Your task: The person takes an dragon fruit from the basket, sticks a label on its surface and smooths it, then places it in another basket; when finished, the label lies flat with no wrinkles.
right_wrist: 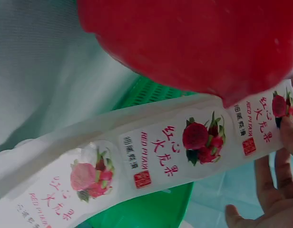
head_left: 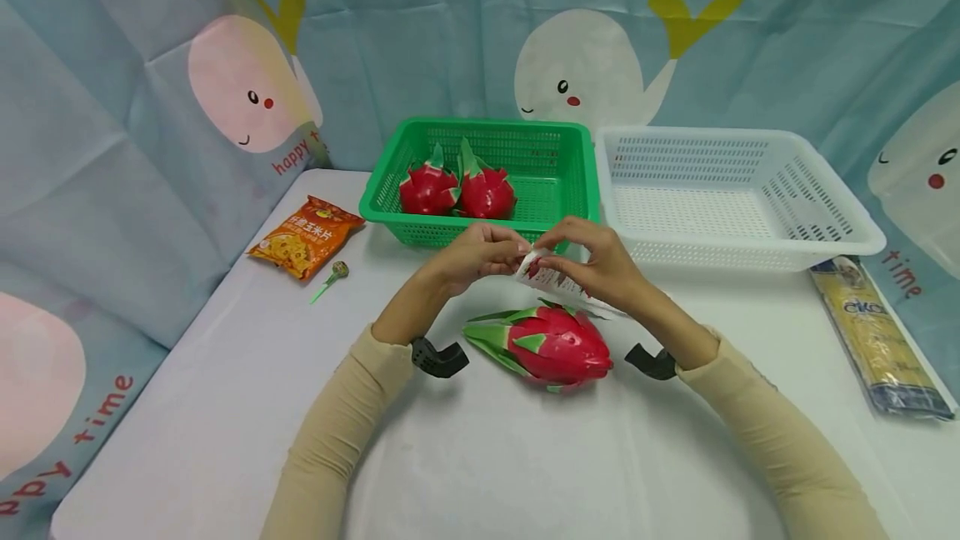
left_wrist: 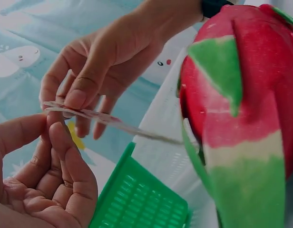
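My left hand (head_left: 487, 257) and my right hand (head_left: 596, 261) meet above the table, both pinching one end of a white strip of labels (head_left: 561, 282). In the right wrist view, the labels (right_wrist: 156, 164) carry dragon fruit pictures and the words RED PITAYA. The left wrist view shows the left thumb and a finger at the strip's tip, with the right thumb pressing on top of it. Between my forearms a red dragon fruit (head_left: 562, 347) with green leaf tips lies on its side.
Behind the hands stands a green basket (head_left: 536, 227) with two dragon fruits (head_left: 487, 192) inside. A white basket (head_left: 720, 252) is beside it. To the left lie an orange snack bag (head_left: 306, 238) and a lollipop (head_left: 339, 270); a yellow pasta packet (head_left: 881, 340) lies right.
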`<state>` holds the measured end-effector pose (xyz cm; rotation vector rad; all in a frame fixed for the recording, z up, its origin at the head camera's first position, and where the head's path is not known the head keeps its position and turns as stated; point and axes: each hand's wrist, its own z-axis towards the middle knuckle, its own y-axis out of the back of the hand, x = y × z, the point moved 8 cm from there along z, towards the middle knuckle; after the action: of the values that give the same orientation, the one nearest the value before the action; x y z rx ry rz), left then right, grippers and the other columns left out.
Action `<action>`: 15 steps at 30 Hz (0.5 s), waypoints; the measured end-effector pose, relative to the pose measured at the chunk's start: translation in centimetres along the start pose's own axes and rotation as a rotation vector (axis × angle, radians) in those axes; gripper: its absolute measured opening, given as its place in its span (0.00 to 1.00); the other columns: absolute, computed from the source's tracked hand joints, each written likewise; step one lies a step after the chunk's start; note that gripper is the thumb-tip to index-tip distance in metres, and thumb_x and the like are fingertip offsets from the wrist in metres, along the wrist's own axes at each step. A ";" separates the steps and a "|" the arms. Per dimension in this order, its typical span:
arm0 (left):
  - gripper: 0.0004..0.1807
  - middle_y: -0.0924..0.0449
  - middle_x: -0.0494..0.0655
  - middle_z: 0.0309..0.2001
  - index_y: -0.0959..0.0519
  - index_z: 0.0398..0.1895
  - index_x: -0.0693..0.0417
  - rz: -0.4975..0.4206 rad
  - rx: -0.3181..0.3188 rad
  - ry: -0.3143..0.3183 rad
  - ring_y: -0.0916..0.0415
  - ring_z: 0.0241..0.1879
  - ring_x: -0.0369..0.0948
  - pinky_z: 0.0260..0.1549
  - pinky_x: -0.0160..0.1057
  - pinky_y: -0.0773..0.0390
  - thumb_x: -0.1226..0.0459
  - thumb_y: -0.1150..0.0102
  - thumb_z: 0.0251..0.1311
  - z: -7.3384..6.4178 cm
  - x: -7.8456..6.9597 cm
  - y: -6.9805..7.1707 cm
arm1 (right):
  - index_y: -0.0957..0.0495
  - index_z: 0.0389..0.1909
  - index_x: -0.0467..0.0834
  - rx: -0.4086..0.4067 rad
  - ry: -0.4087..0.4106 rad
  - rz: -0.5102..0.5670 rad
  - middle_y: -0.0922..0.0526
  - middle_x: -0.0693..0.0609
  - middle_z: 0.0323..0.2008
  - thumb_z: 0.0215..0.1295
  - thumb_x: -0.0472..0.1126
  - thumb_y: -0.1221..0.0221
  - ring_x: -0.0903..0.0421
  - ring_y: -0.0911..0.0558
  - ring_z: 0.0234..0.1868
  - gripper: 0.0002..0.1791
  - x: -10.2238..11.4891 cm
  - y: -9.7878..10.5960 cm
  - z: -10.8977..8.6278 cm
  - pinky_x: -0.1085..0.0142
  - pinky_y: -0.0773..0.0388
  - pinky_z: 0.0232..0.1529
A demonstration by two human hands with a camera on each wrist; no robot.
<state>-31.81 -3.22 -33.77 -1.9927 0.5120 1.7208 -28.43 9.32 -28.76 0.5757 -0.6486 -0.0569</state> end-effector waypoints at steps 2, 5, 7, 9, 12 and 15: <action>0.10 0.22 0.41 0.24 0.20 0.28 0.54 -0.012 -0.001 0.013 0.26 0.25 0.35 0.29 0.27 0.22 0.70 0.52 0.62 0.0 0.2 -0.1 | 0.18 0.35 0.41 -0.007 0.022 0.009 0.18 0.50 0.33 0.45 0.27 0.33 0.59 0.22 0.38 0.14 0.1 -0.1 -0.1 0.75 0.25 0.43; 0.08 0.23 0.41 0.24 0.21 0.30 0.57 0.004 -0.029 0.019 0.28 0.25 0.35 0.28 0.26 0.22 0.69 0.52 0.62 0.0 0.5 0.2 | 0.18 0.32 0.40 -0.024 0.041 0.020 0.20 0.49 0.32 0.44 0.25 0.33 0.58 0.23 0.39 0.13 0.2 -0.1 -0.2 0.75 0.26 0.42; 0.08 0.23 0.41 0.24 0.22 0.34 0.63 0.034 -0.068 0.021 0.28 0.25 0.35 0.28 0.27 0.23 0.68 0.51 0.62 -0.1 0.6 0.6 | 0.18 0.30 0.40 -0.032 0.034 0.031 0.21 0.47 0.34 0.44 0.25 0.34 0.56 0.24 0.41 0.12 0.2 -0.1 -0.3 0.75 0.26 0.44; 0.10 0.24 0.41 0.24 0.23 0.38 0.67 0.061 -0.123 0.028 0.28 0.25 0.36 0.28 0.27 0.24 0.67 0.50 0.62 -0.1 0.9 1.3 | 0.18 0.29 0.39 -0.046 0.008 0.039 0.21 0.45 0.35 0.45 0.24 0.34 0.54 0.25 0.44 0.11 -0.1 0.1 -0.3 0.75 0.27 0.48; 0.13 0.24 0.42 0.24 0.24 0.41 0.70 0.100 -0.214 0.042 0.28 0.26 0.37 0.31 0.30 0.23 0.66 0.48 0.62 0.0 2.0 2.7 | 0.19 0.30 0.38 -0.069 -0.050 0.043 0.20 0.44 0.36 0.47 0.24 0.36 0.54 0.25 0.48 0.09 -0.5 0.6 -0.4 0.74 0.28 0.53; 0.14 0.23 0.42 0.25 0.23 0.41 0.70 0.158 -0.308 0.063 0.27 0.27 0.37 0.37 0.37 0.20 0.65 0.45 0.61 -0.1 3.4 4.5 | 0.19 0.31 0.37 -0.095 -0.114 0.036 0.18 0.44 0.33 0.50 0.25 0.38 0.60 0.24 0.46 0.07 -0.9 1.4 -0.3 0.72 0.28 0.52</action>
<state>-33.67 -6.97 -37.52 -2.2785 0.4585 1.9356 -29.13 10.88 -28.76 0.4711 -0.7623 -0.0874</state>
